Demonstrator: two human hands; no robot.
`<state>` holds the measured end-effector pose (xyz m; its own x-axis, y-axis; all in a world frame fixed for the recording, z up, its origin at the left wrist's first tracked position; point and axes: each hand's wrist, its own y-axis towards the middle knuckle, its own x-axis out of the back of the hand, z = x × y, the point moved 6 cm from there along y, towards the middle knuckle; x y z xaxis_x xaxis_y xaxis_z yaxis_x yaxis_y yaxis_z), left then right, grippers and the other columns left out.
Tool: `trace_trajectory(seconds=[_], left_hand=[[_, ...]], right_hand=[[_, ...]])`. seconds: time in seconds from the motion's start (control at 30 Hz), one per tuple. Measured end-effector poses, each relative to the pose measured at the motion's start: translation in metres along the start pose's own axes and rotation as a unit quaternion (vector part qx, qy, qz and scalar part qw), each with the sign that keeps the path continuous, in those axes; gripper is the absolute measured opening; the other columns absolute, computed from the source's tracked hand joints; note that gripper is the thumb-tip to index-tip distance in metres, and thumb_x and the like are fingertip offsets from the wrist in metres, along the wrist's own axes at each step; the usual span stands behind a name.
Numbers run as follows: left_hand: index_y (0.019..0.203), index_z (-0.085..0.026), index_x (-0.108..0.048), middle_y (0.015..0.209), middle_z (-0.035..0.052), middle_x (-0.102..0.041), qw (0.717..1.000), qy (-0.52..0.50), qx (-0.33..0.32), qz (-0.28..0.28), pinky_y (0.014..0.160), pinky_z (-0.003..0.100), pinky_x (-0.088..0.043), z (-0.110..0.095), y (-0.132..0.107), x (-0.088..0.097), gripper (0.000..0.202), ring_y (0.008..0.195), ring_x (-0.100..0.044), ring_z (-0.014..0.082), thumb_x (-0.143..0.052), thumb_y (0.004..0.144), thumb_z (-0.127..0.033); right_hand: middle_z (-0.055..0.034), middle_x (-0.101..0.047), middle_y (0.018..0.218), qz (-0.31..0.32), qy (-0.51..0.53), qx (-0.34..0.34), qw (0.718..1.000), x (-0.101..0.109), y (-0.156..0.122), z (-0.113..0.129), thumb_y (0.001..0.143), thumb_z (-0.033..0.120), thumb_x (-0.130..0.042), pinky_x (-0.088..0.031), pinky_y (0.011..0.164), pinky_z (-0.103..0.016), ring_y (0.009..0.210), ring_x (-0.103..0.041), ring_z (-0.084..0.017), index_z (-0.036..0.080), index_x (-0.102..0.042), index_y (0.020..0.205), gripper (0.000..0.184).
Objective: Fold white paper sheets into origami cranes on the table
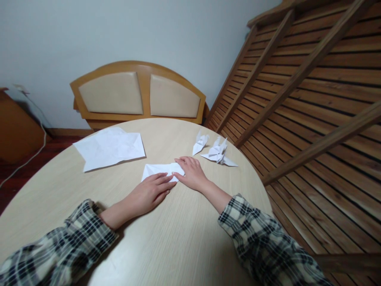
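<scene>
A folded piece of white paper (159, 168) lies flat on the round table in front of me. My left hand (154, 188) rests on its near edge, fingers stretched out and lying flat. At the paper's right end, my right hand (190, 172) has its fingers on the far side and its thumb on top, gripping that end. The thumb almost meets the left fingertips. Both hands cover part of the paper, so some of its folds are hidden.
Creased white sheets (111, 149) lie to the left on the light wooden table (166, 246). Several folded paper cranes (218, 151) sit at the right, beyond my right hand. A headboard (143, 91) stands behind the table, and a slatted wooden frame (312, 119) leans at the right.
</scene>
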<state>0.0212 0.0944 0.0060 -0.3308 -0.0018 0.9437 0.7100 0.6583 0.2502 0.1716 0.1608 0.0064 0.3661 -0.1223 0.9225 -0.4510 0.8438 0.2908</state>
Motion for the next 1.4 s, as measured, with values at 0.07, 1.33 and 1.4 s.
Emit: trace_trajectory(seconds=[0.07,1.33,1.4], left_hand=[[0.136,-0.024,-0.059,0.141,0.0066,-0.06,1.0,-0.001,-0.001,0.003,0.112,0.047,-0.042,0.0,0.0,0.0,0.04,0.135,-0.049,0.027,-0.042,0.1,-0.025],[0.135,-0.022,-0.06,0.144,0.0091,-0.057,1.0,-0.008,0.003,-0.001,0.111,0.049,-0.042,0.002,-0.006,0.005,0.04,0.135,-0.049,0.0281,-0.042,0.1,-0.023],[0.135,-0.022,-0.06,0.144,0.009,-0.057,1.0,-0.005,0.003,0.001,0.111,0.048,-0.042,0.002,-0.006,0.005,0.04,0.136,-0.049,0.0279,-0.042,0.1,-0.024]], right_hand=[[-0.013,-0.054,0.138,-0.004,-0.01,-0.018,1.0,-0.001,-0.001,-0.002,0.093,0.051,-0.055,-0.026,0.113,-0.048,0.133,-0.042,-0.03,0.023,-0.05,0.141,0.056],[-0.0123,-0.06,0.13,-0.015,-0.047,-0.134,0.99,0.009,0.001,-0.055,0.098,0.03,-0.05,-0.037,0.098,-0.043,0.12,-0.052,-0.029,0.021,-0.062,0.128,0.033],[-0.0117,-0.061,0.128,-0.023,-0.042,-0.131,0.99,0.009,0.001,-0.056,0.098,0.027,-0.051,-0.037,0.096,-0.042,0.117,-0.053,-0.028,0.021,-0.064,0.123,0.03]])
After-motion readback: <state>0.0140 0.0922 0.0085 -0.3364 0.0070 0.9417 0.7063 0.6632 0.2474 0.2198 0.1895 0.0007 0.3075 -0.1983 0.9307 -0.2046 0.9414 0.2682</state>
